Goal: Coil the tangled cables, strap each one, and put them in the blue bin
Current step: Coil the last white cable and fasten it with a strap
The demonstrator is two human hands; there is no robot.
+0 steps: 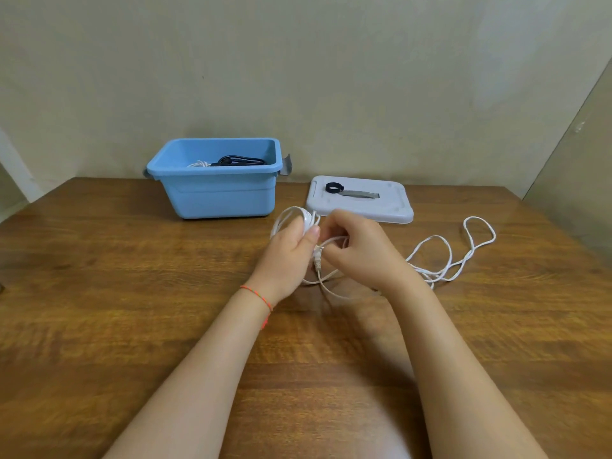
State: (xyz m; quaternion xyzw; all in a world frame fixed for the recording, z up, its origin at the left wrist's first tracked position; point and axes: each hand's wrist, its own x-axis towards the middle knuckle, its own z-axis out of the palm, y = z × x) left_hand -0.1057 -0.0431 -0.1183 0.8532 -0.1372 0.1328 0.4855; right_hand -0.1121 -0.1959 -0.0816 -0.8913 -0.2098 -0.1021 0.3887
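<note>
So the left hand [291, 246] grips the started coil of the white cable [440, 256], right hand [354, 246] pinches the strand beside it; the loose slack trails off right across the table [132, 276], nearer that right hand

The left hand [291, 246] covered part of the white cable [440, 260] coil, so the number of loops could not be counted. The right hand [357, 250] hid its own fingertips and the stretch of cable they held. Inside the blue bin [218, 193], the front wall concealed most of the black cable [238, 160] and the white one beside it. Both forearms were cut off by the bottom edge. The surface [132, 293] ran out of view at left and right.
</note>
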